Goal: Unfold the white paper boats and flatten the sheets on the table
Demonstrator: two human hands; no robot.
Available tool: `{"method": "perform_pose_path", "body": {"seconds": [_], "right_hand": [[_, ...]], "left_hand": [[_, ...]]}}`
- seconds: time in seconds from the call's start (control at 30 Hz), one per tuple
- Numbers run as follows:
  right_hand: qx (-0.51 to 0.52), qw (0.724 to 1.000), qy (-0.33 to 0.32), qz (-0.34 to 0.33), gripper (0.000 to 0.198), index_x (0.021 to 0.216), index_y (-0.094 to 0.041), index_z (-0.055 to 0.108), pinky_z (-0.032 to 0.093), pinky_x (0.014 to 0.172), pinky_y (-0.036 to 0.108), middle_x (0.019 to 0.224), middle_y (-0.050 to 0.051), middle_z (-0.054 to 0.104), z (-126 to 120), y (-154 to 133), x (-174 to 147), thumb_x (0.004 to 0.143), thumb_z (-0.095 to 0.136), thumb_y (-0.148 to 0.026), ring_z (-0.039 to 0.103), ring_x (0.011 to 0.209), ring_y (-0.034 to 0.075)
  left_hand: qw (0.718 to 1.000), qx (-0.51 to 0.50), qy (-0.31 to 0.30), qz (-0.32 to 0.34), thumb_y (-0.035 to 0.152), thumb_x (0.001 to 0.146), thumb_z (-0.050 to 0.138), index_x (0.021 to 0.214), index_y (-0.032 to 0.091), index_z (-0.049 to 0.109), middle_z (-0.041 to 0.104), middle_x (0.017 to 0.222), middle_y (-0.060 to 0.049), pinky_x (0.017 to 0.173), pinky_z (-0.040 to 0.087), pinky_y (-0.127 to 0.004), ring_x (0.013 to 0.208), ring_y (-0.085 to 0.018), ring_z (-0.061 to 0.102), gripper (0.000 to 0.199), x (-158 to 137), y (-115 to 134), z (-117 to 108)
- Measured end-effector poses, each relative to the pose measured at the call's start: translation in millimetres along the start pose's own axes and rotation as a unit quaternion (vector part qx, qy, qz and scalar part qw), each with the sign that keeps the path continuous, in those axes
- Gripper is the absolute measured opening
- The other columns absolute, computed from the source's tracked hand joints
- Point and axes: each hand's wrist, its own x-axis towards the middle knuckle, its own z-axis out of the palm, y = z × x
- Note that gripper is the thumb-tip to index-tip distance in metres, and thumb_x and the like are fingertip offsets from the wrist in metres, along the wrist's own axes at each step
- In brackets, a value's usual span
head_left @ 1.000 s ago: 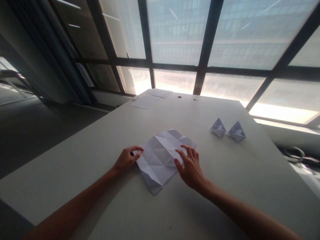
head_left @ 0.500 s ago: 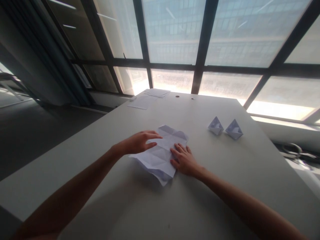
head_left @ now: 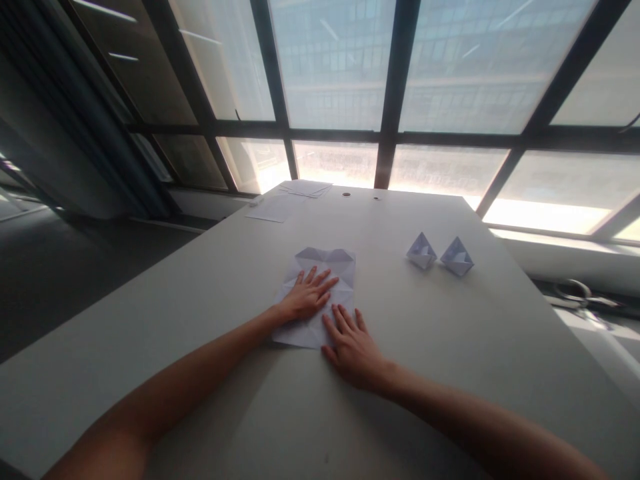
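Note:
A creased sheet of white paper (head_left: 300, 333) lies on the table in front of me, its far edge showing folds that stand up slightly. My left hand (head_left: 309, 295) rests palm down on the middle of the sheet, fingers spread. Across the sheet's near right corner lies my right hand (head_left: 353, 343), also flat with its fingers apart. Both hands hide part of the paper and its creases. To the right stand two folded paper boats (head_left: 421, 251), side by side and apart from my hands.
The white table (head_left: 210, 293) reaches to the windows. Loose paper sheets (head_left: 273, 208) lie at its far left, and a dark round hole (head_left: 346, 195) is near the far edge. Beyond the right edge sits a metal frame-like object (head_left: 575, 293), blurred. A dark curtain (head_left: 75, 120) hangs at left.
The sheet has turned and now lies flatter and straighter, its near edge no longer lifted. My left hand came down onto it. My right hand shifted toward me. The view moved slightly right.

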Motion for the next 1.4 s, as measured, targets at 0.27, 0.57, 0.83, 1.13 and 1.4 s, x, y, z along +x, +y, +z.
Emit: {"method": "perform_pose_path", "body": {"seconds": [0.27, 0.57, 0.83, 1.13, 1.4], "right_hand": [[0.014, 0.999, -0.034, -0.024, 0.076, 0.155, -0.014, 0.027, 0.008, 0.119, 0.059, 0.162, 0.021, 0.008, -8.7, -9.9, -8.8, 0.096, 0.040, -0.060, 0.003, 0.151, 0.035], [0.026, 0.998, -0.034, -0.046, 0.080, 0.156, -0.020, 0.027, 0.008, 0.118, 0.060, 0.163, 0.020, 0.009, -17.8, -14.3, -15.1, 0.094, 0.034, -0.070, 0.001, 0.151, 0.035], [0.041, 0.995, -0.006, -0.088, 0.067, 0.149, -0.020, 0.041, 0.015, 0.117, 0.058, 0.159, 0.018, 0.029, -21.9, -14.4, -16.2, 0.095, 0.046, -0.060, 0.022, 0.148, 0.033], [0.042, 0.905, 0.376, 0.195, 0.032, 0.119, -0.019, 0.063, 0.049, 0.082, 0.034, 0.117, 0.012, 0.062, -93.3, 128.3, 16.1, 0.093, 0.049, -0.031, 0.062, 0.087, 0.021], [0.002, 0.873, 0.411, 0.262, 0.027, 0.106, -0.014, 0.066, 0.048, 0.082, 0.036, 0.106, 0.014, 0.063, -90.1, 233.4, 0.3, 0.086, 0.051, -0.026, 0.059, 0.087, 0.023]], "left_hand": [[0.988, 0.009, -0.010, -0.156, 0.059, 0.097, 0.028, 0.154, 0.036, 0.028, 0.016, 0.164, -0.007, 0.113, 0.010, -0.069, 0.149, -0.040, 0.012, 0.062, 56.7, -23.1, -10.4], [0.963, 0.039, 0.003, -0.266, 0.050, 0.093, 0.037, 0.154, 0.022, 0.032, 0.009, 0.165, -0.013, 0.110, -0.004, -0.073, 0.148, -0.048, -0.001, 0.068, 110.7, 10.1, -11.1], [0.992, -0.008, 0.053, -0.115, 0.048, 0.099, 0.020, 0.154, 0.013, 0.029, 0.021, 0.162, -0.015, 0.115, 0.011, -0.065, 0.150, -0.035, 0.014, 0.066, 132.7, 68.9, 24.9], [0.991, -0.026, 0.088, -0.093, 0.048, 0.101, 0.025, 0.149, 0.019, 0.040, 0.032, 0.159, -0.012, 0.116, 0.014, -0.063, 0.149, -0.033, 0.019, 0.058, 117.1, 45.4, 20.3], [0.972, -0.131, 0.187, 0.064, 0.023, 0.095, 0.037, 0.137, 0.014, 0.055, 0.055, 0.143, -0.010, 0.121, 0.027, -0.040, 0.139, -0.020, 0.042, 0.047, 118.5, 55.9, 16.2]]}}
